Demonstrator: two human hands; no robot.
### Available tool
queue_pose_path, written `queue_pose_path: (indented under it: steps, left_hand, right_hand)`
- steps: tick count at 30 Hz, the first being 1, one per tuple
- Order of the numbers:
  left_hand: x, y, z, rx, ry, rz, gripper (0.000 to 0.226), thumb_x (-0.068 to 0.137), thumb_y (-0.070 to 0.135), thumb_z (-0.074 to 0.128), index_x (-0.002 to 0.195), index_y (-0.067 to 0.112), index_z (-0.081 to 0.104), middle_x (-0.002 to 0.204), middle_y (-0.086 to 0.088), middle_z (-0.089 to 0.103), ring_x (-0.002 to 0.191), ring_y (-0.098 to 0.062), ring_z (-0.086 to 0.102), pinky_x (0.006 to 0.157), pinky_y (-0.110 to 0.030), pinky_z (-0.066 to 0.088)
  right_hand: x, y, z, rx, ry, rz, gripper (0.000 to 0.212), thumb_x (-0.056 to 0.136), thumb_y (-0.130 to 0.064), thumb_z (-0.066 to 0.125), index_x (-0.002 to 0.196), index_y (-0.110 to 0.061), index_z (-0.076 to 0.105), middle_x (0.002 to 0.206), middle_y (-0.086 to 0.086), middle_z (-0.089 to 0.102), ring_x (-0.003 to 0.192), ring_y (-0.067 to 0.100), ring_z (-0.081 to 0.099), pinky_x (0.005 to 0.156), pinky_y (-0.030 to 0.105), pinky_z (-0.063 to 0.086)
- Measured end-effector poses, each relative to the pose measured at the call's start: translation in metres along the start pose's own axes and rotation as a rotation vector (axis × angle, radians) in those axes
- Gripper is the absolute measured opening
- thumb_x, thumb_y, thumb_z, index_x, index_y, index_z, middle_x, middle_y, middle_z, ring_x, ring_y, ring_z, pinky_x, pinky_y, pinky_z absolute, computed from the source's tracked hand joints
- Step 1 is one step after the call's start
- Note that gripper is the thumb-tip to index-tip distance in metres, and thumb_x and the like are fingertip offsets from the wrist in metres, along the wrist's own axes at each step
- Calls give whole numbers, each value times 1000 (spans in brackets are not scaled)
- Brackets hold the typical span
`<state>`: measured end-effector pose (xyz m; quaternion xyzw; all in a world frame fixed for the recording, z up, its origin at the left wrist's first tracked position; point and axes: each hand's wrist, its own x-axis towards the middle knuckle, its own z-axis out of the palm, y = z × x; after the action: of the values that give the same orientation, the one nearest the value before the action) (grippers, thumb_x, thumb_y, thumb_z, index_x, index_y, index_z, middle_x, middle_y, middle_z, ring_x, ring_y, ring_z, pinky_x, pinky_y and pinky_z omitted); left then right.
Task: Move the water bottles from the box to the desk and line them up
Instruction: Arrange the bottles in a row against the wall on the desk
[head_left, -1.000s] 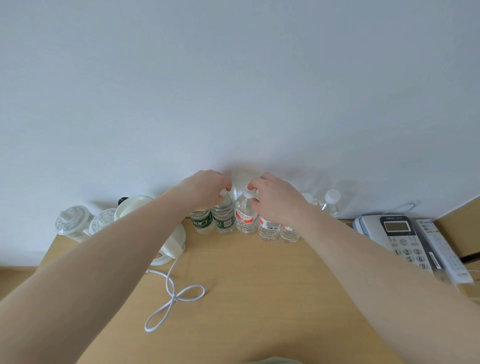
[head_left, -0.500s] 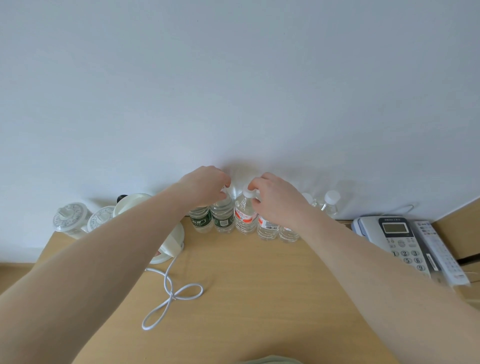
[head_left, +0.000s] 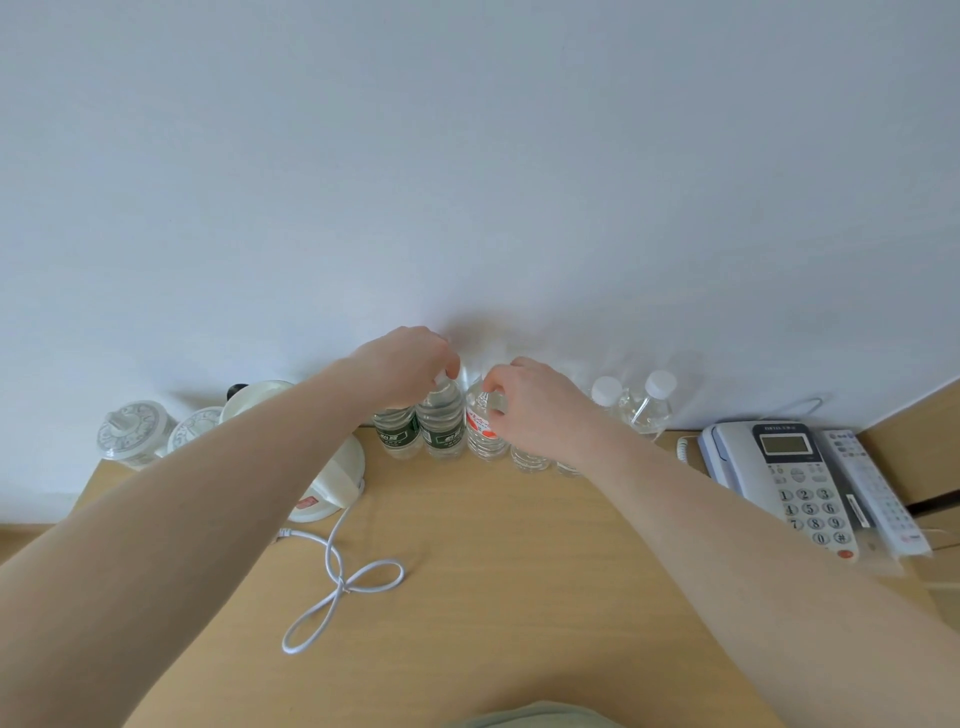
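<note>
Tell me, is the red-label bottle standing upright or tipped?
Upright: the red-label bottle stands on the desk, neck upward, right hand gripping its top.

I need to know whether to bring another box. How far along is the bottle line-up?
Done: a row of bottles stands on the desk along the wall, green-label ones leftmost, two white-capped ones at the right. In hand: the left hand grips the second green-label bottle's top, the right hand the red-label bottle's. Left: the box is out of view, so what remains is unknown.
</note>
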<state>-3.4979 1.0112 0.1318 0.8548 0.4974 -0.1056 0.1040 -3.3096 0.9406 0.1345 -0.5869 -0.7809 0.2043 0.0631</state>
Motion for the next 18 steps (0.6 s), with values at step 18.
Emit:
queue_pose_path:
  steps: [18]
  left_hand:
    - [-1, -7, 0, 5, 48, 136, 50, 83, -12, 43, 104, 25, 70, 113, 12, 63, 102, -24, 59, 87, -38, 49]
  right_hand:
    - [-8, 16, 22, 58, -79, 52, 27, 89, -21, 57, 115, -21, 62, 115, 4, 56, 100, 25, 58, 82, 32, 44]
